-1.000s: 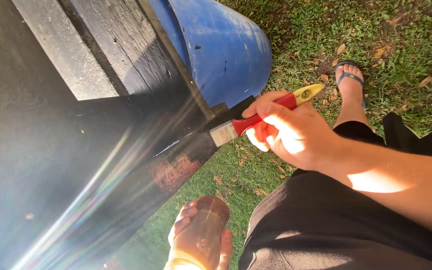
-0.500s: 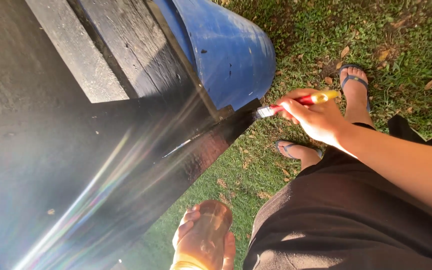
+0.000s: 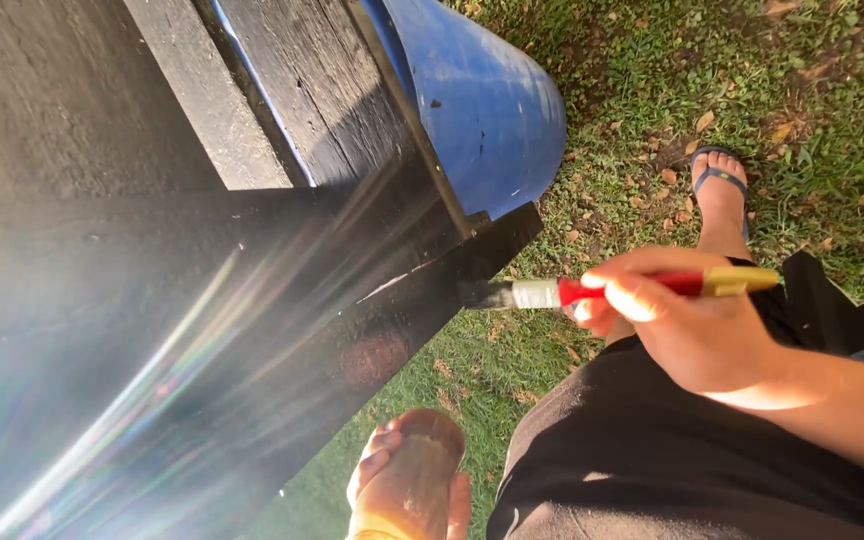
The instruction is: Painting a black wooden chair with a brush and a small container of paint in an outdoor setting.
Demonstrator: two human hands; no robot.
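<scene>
right hand (image 3: 697,335) fingers (image 3: 620,298) pinched narrowly around the red handle of the paintbrush (image 3: 632,289), held level, bristle end projecting past the fingertips and touching the black board (image 3: 252,330) edge below the blue barrel (image 3: 482,110); left hand (image 3: 407,490) wraps a brown container (image 3: 420,470).

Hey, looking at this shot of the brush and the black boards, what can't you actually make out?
Head view only:
- Paintbrush bristles: dark against the black board, so contact is unclear.
- Container in the left hand: cut off by the bottom edge; contents hidden.
- Board surface: washed out by sun glare.
- Right hand: fingers partly hidden behind the handle.
</scene>
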